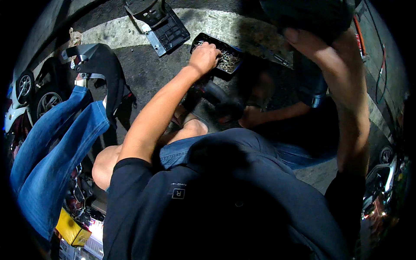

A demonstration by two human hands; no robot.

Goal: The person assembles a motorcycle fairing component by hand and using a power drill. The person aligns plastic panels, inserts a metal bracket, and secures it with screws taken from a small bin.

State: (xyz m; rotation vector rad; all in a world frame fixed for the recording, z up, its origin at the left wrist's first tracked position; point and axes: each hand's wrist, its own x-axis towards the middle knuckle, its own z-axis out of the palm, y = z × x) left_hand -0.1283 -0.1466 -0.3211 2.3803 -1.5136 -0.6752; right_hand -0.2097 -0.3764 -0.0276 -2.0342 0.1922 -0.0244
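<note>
My left hand [206, 56] reaches from the lower left into a black tray [234, 65] of small screws and metal fasteners, fingers curled among them; what they pinch, if anything, is hidden. My right hand [323, 50] is raised at the top right, thumb and fingers gripping a large dark object [312, 13] whose shape is lost in shadow. Just below the tray lies a dark tool-like item [216, 93], too shadowed to name. To the tray's left rests a black plastic panel [167, 32] with a slotted face and a raised bracket.
Another person's jeans-clad legs [65, 156] stand at left beside a dark curved part [106, 78] and motorbike wheels [48, 104]. A slim metal tool [277, 58] lies right of the tray. Hoses [379, 73] run at far right, above another motorbike [381, 182]. A yellow box [71, 227] is lower left.
</note>
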